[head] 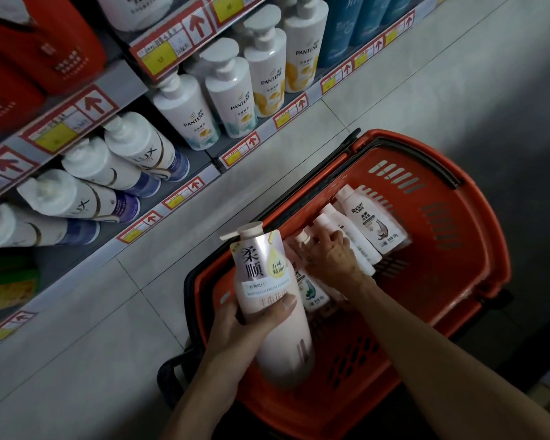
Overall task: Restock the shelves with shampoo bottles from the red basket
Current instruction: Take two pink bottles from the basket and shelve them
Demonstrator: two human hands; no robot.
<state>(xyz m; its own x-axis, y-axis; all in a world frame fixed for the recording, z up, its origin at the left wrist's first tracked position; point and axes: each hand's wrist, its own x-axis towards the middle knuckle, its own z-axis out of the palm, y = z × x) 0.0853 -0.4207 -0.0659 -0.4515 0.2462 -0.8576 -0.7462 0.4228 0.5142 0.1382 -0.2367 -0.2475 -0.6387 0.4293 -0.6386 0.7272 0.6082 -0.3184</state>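
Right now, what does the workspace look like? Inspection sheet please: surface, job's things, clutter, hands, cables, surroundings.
Surface: grey tiled floor; the red basket stands on it.
Job's things: the basket holds several white bottles lying down; pink bottle held over its near-left corner.
Clutter: nothing seen.
Hands: left hand grips the pink bottle; right hand is on the basket's bottles, grip unclear.
Cables: nothing seen.
Surroundings: shelves with Pantene bottles and Lux bottles, price tags on edges.
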